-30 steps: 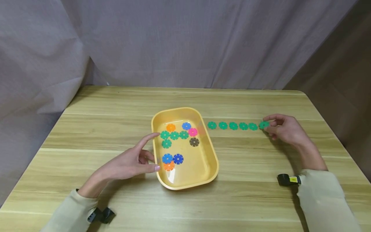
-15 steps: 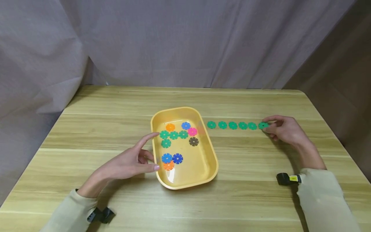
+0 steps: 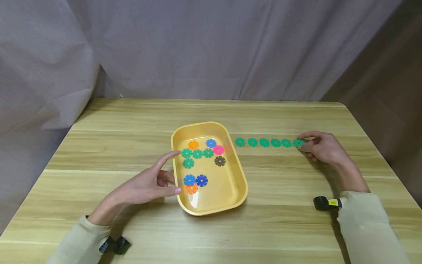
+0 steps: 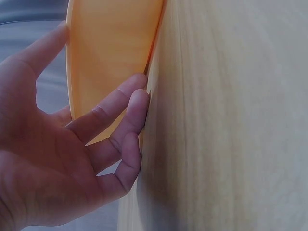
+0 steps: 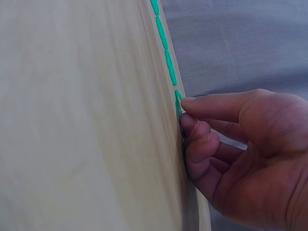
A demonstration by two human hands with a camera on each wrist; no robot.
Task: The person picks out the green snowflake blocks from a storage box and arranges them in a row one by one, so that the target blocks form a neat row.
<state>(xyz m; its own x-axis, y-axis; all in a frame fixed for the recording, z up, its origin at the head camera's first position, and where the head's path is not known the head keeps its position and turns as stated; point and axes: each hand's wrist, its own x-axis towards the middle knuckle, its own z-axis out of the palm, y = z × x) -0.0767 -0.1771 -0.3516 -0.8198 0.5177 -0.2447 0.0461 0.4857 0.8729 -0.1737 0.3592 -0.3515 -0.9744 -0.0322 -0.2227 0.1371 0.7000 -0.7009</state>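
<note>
My right hand (image 3: 324, 148) pinches a green notched plastic disc (image 3: 299, 143), a snowflake building piece, between thumb and fingers. That disc sits low at the right end of a row of several green discs (image 3: 264, 143); its left edge is right by its neighbour (image 3: 286, 143). In the right wrist view the held disc (image 5: 178, 101) is slightly tilted and partly hidden by the fingertips. My left hand (image 3: 148, 185) rests against the left side of a yellow tray (image 3: 244, 179), thumb and index finger spread along its rim. The left wrist view shows loosely bent fingers (image 4: 113, 103) at its outer wall.
Inside the tray lie green discs (image 3: 197, 154), orange discs (image 3: 193, 145), blue discs (image 3: 202, 180), a pink disc (image 3: 218, 150) and a brown disc (image 3: 219, 161). The wooden table (image 3: 280, 227) ends at a grey curtain (image 3: 197, 47) behind.
My right hand has shifted very slightly left with the green disc, bringing it nearer the row's last disc. The left hand stays at the tray's side.
</note>
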